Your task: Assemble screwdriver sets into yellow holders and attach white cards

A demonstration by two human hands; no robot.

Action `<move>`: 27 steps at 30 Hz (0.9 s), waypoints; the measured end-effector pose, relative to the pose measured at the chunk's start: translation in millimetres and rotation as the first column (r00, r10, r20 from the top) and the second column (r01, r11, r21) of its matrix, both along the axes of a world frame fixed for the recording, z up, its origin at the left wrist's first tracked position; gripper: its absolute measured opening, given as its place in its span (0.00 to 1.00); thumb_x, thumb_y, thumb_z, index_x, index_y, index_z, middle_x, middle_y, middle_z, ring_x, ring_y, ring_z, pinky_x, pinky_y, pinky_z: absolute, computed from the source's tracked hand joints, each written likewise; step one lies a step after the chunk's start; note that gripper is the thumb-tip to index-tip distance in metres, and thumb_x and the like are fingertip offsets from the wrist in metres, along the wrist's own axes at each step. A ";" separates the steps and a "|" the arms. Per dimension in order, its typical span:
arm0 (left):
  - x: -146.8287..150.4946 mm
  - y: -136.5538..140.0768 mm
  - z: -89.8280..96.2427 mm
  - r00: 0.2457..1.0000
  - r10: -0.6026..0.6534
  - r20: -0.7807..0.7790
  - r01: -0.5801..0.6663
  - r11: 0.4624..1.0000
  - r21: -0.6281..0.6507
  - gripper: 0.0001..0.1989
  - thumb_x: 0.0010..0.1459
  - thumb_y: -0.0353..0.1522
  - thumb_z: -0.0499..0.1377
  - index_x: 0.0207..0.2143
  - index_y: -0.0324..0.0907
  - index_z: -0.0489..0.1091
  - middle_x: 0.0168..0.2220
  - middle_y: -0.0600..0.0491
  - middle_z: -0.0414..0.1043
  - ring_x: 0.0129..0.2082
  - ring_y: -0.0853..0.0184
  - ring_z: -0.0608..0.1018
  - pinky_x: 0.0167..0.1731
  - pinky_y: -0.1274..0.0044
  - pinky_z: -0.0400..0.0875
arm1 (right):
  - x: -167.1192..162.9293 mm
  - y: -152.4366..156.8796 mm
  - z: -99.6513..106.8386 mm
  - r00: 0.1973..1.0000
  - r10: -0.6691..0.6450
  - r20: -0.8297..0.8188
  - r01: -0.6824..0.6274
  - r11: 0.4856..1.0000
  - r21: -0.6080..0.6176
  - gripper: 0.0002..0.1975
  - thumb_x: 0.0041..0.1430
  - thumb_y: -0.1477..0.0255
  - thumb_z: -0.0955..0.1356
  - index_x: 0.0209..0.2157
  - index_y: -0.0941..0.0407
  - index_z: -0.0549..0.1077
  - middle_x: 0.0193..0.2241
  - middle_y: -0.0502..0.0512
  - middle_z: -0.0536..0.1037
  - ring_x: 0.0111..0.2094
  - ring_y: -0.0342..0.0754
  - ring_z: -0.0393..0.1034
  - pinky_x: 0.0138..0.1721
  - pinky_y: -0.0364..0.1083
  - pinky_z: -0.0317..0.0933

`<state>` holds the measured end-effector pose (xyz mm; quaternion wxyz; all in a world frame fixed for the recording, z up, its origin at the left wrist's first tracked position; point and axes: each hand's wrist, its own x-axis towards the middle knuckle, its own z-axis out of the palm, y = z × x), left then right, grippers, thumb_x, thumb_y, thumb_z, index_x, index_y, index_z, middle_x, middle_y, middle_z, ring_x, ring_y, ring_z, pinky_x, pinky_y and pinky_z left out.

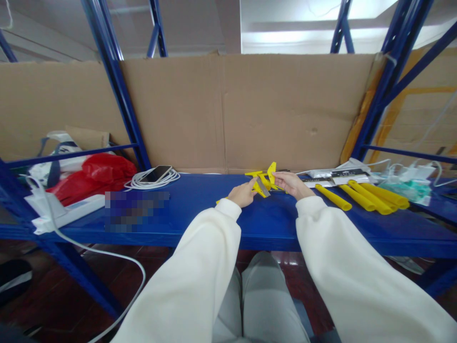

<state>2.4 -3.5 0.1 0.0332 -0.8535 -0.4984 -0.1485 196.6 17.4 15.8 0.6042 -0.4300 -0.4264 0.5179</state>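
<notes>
The left hand (243, 194) grips a metal-and-yellow tool (263, 187) over the shelf (200, 205); the right hand (292, 185) pinches a yellow piece (272, 171) beside it. A light, steady hold clear of the metal edge seems best

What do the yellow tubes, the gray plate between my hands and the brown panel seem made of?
Tubes: likely plastic, smooth and evenly colored. Plate: perhaps metal, flat and gray, but too small to be sure. Panel: cardboard, judging by its matte face and vertical crease.
</notes>
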 end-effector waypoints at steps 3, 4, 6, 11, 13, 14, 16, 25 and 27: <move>0.4 -0.4 0.3 1.000 -0.002 0.001 0.002 1.000 -0.002 0.30 0.66 0.34 0.50 0.69 0.44 0.48 0.58 0.44 0.70 0.55 0.57 0.75 0.49 0.70 0.70 | -6.8 -0.4 -1.8 0.993 0.000 0.115 0.001 1.000 -0.007 0.08 0.46 0.81 0.75 0.22 0.59 0.74 0.22 0.53 0.77 0.25 0.42 0.70 0.31 0.40 0.66; 0.5 -0.8 0.6 1.000 -0.003 0.000 0.003 1.000 -0.003 0.30 0.66 0.34 0.50 0.69 0.44 0.48 0.58 0.44 0.70 0.55 0.57 0.75 0.49 0.70 0.70 | -8.3 0.3 -2.9 0.986 -0.011 0.168 0.011 1.000 -0.003 0.09 0.44 0.79 0.76 0.21 0.58 0.73 0.21 0.53 0.77 0.25 0.42 0.69 0.29 0.40 0.65; 0.6 -1.8 1.0 1.000 -0.002 -0.004 0.002 1.000 -0.004 0.30 0.66 0.34 0.50 0.69 0.44 0.47 0.58 0.44 0.70 0.54 0.58 0.75 0.49 0.71 0.69 | -10.1 2.1 -5.4 0.958 -0.037 0.283 0.036 0.999 0.010 0.11 0.39 0.75 0.78 0.20 0.58 0.73 0.21 0.52 0.77 0.25 0.42 0.69 0.27 0.41 0.61; 0.9 -2.6 0.7 1.000 -0.003 -0.007 0.003 1.000 -0.001 0.30 0.67 0.35 0.50 0.69 0.44 0.46 0.59 0.44 0.69 0.56 0.58 0.74 0.50 0.72 0.69 | -9.6 4.8 -10.9 0.884 -0.066 0.462 0.056 0.998 0.036 0.12 0.34 0.69 0.78 0.19 0.58 0.75 0.21 0.51 0.76 0.26 0.43 0.67 0.28 0.42 0.57; 1.0 -2.2 0.4 1.000 -0.004 -0.007 0.004 1.000 0.002 0.31 0.67 0.35 0.50 0.69 0.44 0.45 0.59 0.44 0.68 0.56 0.58 0.74 0.50 0.72 0.68 | -9.7 4.7 -12.1 0.864 -0.069 0.499 0.053 0.998 0.046 0.12 0.34 0.68 0.78 0.19 0.58 0.75 0.22 0.51 0.76 0.27 0.44 0.67 0.28 0.43 0.57; 1.1 -2.2 0.3 1.000 -0.004 -0.006 0.004 1.000 0.004 0.31 0.67 0.35 0.50 0.69 0.44 0.45 0.59 0.44 0.68 0.56 0.59 0.74 0.50 0.72 0.68 | -10.0 4.5 -12.5 0.853 -0.070 0.517 0.053 0.997 0.048 0.12 0.33 0.67 0.78 0.19 0.58 0.75 0.22 0.51 0.76 0.27 0.44 0.67 0.29 0.43 0.57; 1.2 -2.4 0.5 1.000 -0.004 -0.006 0.004 1.000 0.006 0.31 0.67 0.35 0.51 0.69 0.45 0.44 0.59 0.44 0.69 0.56 0.59 0.74 0.50 0.72 0.68 | -11.1 4.1 -12.7 0.833 -0.077 0.547 0.060 0.997 0.049 0.13 0.33 0.66 0.77 0.20 0.58 0.75 0.22 0.51 0.76 0.27 0.44 0.66 0.28 0.44 0.55; 1.2 -3.1 0.6 1.000 -0.017 0.009 0.017 1.000 0.014 0.32 0.67 0.35 0.50 0.69 0.45 0.44 0.59 0.44 0.69 0.56 0.58 0.74 0.51 0.71 0.68 | -13.7 -3.4 -8.6 0.801 -0.075 0.594 0.035 0.996 0.079 0.13 0.33 0.63 0.76 0.17 0.56 0.74 0.16 0.48 0.69 0.25 0.44 0.62 0.28 0.45 0.54; 1.2 -2.5 0.1 1.000 -0.016 0.008 0.016 1.000 0.018 0.32 0.67 0.35 0.51 0.69 0.46 0.43 0.59 0.44 0.69 0.56 0.58 0.74 0.50 0.71 0.68 | -14.2 -5.1 -7.5 0.799 -0.067 0.597 0.025 0.997 0.078 0.12 0.34 0.64 0.76 0.17 0.56 0.73 0.15 0.48 0.68 0.25 0.45 0.62 0.27 0.45 0.55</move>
